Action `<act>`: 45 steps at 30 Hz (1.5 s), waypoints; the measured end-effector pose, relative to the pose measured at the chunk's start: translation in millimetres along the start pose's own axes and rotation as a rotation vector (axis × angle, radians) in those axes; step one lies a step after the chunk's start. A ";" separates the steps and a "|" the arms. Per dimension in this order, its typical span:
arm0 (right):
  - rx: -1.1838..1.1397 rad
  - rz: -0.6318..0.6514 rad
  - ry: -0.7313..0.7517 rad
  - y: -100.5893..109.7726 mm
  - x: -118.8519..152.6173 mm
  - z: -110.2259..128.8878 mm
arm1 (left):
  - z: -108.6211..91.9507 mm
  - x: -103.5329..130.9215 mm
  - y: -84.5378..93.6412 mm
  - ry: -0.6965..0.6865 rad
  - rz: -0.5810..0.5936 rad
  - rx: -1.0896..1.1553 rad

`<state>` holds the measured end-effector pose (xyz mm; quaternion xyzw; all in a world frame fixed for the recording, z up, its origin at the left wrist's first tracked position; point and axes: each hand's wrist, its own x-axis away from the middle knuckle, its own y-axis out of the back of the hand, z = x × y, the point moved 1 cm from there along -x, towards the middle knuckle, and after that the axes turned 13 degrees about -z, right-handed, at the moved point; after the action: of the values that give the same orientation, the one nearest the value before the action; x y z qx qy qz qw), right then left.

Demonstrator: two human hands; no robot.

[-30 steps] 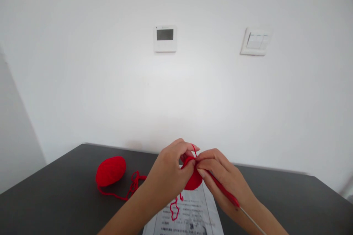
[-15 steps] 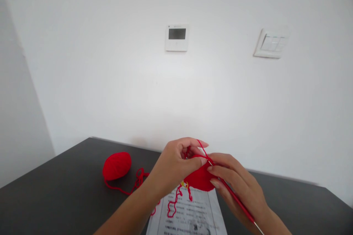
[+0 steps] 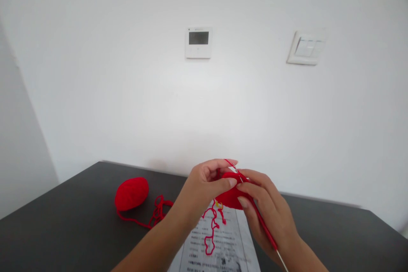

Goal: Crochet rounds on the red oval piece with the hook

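Note:
My left hand (image 3: 208, 185) pinches the upper edge of a red crochet piece (image 3: 230, 197) between thumb and fingers. Red yarn runs over its raised index finger toward the hook tip. My right hand (image 3: 266, 204) is closed around a crochet hook (image 3: 266, 230) with a red grip and metal ends, its fingers also touching the crochet piece. The hook's tip lies at the work's top edge, close to my left thumb. A small yellow stitch marker (image 3: 219, 205) and loose red yarn tails (image 3: 213, 229) hang below the piece.
A red yarn ball (image 3: 131, 194) rests on the dark table (image 3: 79, 221) at left, its tangled strand (image 3: 158, 210) leading under my left forearm. Printed paper (image 3: 204, 259) lies beneath my hands. On the white wall behind are a thermostat panel (image 3: 198, 42) and a light switch (image 3: 306, 49).
The hook tip has come up beside my left index finger, where the yarn crosses it. The crochet piece has tilted and risen a little, and its yarn tails hang differently. The whole view has shifted slightly.

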<state>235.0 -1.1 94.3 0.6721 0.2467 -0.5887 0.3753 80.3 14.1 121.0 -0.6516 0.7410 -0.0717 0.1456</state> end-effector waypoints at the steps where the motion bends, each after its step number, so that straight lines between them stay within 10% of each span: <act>1: 0.003 0.006 -0.022 0.1 0.4 0.2 | 0.2 0.5 -0.9 -0.031 -0.014 -0.038; 9: -0.056 0.070 -0.082 1.3 -2.3 0.6 | 2.8 4.8 -2.8 -0.372 -0.102 -0.410; 25: -0.047 0.075 0.057 7.6 -14.0 3.2 | -8.7 1.8 5.8 -0.585 -0.181 -0.673; 45: -0.278 0.224 -0.139 18.8 -23.8 3.1 | -13.0 -14.0 27.3 -0.410 0.078 -0.730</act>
<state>243.3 -12.1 121.5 0.5947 0.2229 -0.5483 0.5440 52.1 30.7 126.9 -0.6326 0.6976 0.3324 0.0524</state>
